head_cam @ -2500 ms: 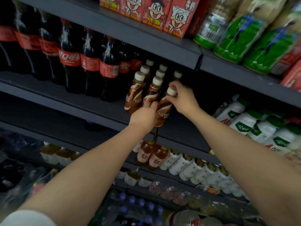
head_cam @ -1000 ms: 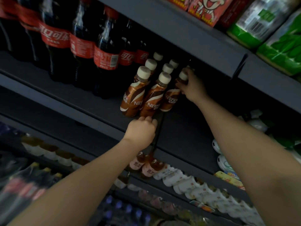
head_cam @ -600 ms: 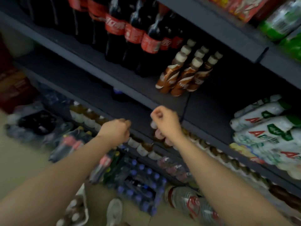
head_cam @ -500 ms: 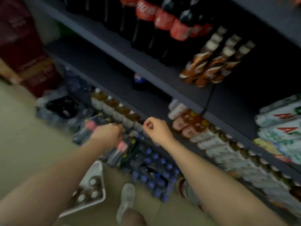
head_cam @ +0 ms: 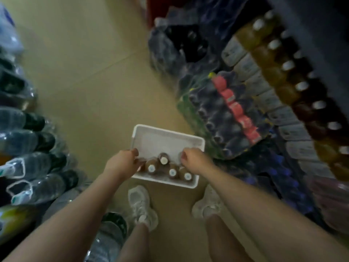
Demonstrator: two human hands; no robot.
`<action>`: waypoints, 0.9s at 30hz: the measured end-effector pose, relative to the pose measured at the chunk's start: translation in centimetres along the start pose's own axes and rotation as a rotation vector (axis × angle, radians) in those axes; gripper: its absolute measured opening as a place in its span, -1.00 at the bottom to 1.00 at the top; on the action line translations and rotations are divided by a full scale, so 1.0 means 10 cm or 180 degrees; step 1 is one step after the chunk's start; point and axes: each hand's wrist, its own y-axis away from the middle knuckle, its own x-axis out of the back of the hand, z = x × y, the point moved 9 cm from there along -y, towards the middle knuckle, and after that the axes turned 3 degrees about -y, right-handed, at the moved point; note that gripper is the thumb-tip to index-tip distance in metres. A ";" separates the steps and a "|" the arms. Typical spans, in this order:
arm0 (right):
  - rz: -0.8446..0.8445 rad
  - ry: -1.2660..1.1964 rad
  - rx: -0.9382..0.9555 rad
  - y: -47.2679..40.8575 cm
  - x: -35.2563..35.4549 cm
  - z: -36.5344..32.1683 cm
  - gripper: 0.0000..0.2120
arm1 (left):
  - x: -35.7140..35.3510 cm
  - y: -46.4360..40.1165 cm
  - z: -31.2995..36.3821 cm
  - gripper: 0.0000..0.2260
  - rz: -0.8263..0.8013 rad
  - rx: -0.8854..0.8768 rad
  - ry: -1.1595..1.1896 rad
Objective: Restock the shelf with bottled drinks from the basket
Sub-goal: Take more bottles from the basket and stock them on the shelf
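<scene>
A white plastic basket [head_cam: 166,130] sits on the tan floor in front of my feet. Several brown coffee bottles with white caps [head_cam: 163,160] stand upright in its near half; the far half is bare. My left hand [head_cam: 120,164] hangs over the basket's near-left corner, fingers curled at a bottle partly hidden beneath them. My right hand [head_cam: 195,161] is over the near-right side, fingers curled by a bottle top. The frame is blurred, so neither grip is clear.
Shrink-wrapped packs of bottles [head_cam: 217,110] are stacked on the floor right of the basket. Behind them runs the bottom shelf row of white-capped tea bottles [head_cam: 273,72]. Wrapped water bottles [head_cam: 28,140] pile up on the left. My white shoes [head_cam: 141,205] stand just behind the basket.
Both hands left the coffee bottles on the upper shelf and dropped to the basket on the floor. My view swung from the shelf down to my feet.
</scene>
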 end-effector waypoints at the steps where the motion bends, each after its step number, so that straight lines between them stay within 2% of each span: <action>1: -0.0036 0.0070 0.0057 -0.22 -0.19 -0.11 -0.81 | -0.13 -0.12 -0.20 -0.71 0.0006 0.0071 0.0043; 5: -0.0073 0.0482 0.0264 -0.92 -0.88 -0.45 -0.80 | -0.58 -0.49 -0.73 -0.70 0.0147 0.0105 0.0130; 9: -0.0174 0.1084 0.0085 -1.27 -1.40 -0.21 -0.68 | -0.93 -0.75 -0.76 -0.73 0.0256 -0.0151 0.0075; 14: -0.0327 0.1301 0.0243 -1.53 -1.67 0.04 -0.53 | -1.25 -1.00 -0.69 -0.67 0.0353 -0.0368 -0.0020; 18: -0.0327 0.1474 0.0605 -1.66 -1.73 -0.05 -0.60 | -1.52 -1.16 -0.68 -0.58 0.0205 -0.0412 -0.0245; 24: 0.0492 0.0409 0.0208 -1.62 -1.17 0.14 -0.69 | -1.88 -1.33 -0.74 -0.65 -0.0083 -0.0094 -0.0583; 27: 0.0573 0.0195 0.0147 -1.50 -0.94 0.24 -0.69 | -1.83 -1.39 -0.72 -0.66 -0.0129 -0.0022 -0.0612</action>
